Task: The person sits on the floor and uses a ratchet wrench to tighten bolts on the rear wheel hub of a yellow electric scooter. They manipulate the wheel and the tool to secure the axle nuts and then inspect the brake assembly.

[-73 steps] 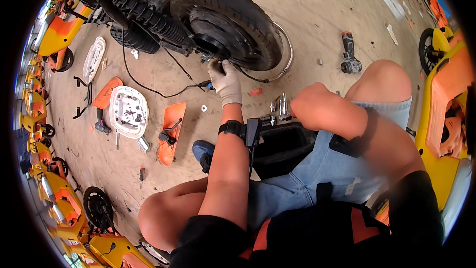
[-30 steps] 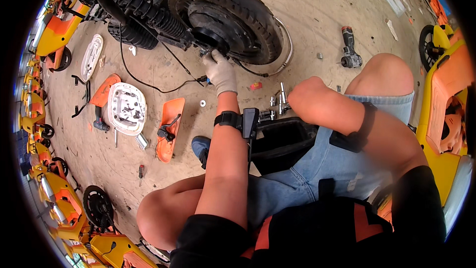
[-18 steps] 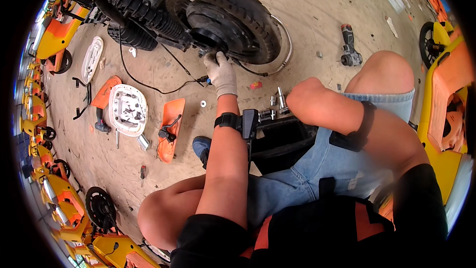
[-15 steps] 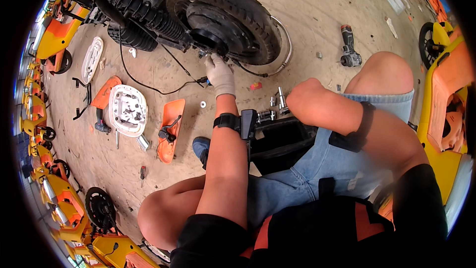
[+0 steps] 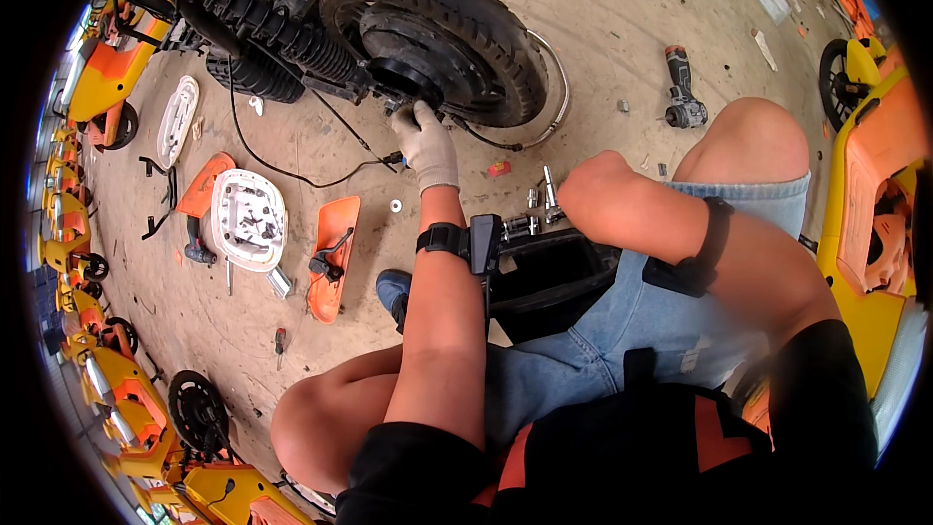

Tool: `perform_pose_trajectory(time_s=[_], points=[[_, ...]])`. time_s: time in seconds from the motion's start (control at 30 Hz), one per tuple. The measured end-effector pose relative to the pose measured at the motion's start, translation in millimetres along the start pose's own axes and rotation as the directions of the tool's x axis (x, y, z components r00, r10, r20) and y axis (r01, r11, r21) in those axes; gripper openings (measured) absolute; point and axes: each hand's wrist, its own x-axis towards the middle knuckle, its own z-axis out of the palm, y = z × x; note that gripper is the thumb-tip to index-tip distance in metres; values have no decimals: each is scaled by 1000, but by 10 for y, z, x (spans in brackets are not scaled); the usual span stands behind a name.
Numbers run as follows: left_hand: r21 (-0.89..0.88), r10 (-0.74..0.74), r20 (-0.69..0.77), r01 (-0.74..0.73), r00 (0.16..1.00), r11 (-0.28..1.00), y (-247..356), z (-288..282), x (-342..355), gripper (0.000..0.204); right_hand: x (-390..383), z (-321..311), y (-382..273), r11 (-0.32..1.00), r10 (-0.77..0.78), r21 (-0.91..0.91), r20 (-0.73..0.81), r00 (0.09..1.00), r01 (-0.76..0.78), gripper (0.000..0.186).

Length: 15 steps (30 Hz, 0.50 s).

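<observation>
My left hand [image 5: 428, 148], in a pale work glove, reaches to the hub of a black-tyred wheel [image 5: 515, 63]. Its fingers are bent in a pinch by the axle end [image 5: 394, 102]; what they grip is too small and dark to make out. A black cable [image 5: 301, 173] runs along the floor to a connector [image 5: 396, 159] beside the glove. My right hand [image 5: 591, 192] hangs in front of my right knee, its fingers not distinguishable. Close beside it are a silver socket tool [image 5: 550, 190] and several sockets [image 5: 523, 226] at the edge of a black open box [image 5: 544, 282].
A cordless power tool [image 5: 683, 87] lies on the right. To the left are a white tray [image 5: 222, 209] of small parts, orange panels [image 5: 326, 301], another power tool [image 5: 197, 241] and a screwdriver [image 5: 281, 345]. A washer [image 5: 396, 205] is near my forearm. Yellow-orange vehicles [image 5: 880, 204] stand on both sides.
The fingers of my left hand have shifted slightly left and bent differently at the axle end. My right hand has stayed in place.
</observation>
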Motion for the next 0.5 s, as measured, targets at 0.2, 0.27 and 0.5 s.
perform_pose_trajectory(time_s=[0.2, 0.27, 0.5], points=[[78, -188, 60, 183, 980, 980, 247, -47, -78, 36, -6, 7, 13, 1000, -17, -3, 8, 1000, 17, 14], [51, 12, -79, -8, 997, 999, 16, -47, -82, 33, 14, -17, -22, 1000, -13, 0, 21, 1000, 13, 13], [11, 139, -9, -139, 990, 990, 146, 18, -201, 27, 31, 23, 6, 1000, -3, 0, 14, 1000, 3, 13]])
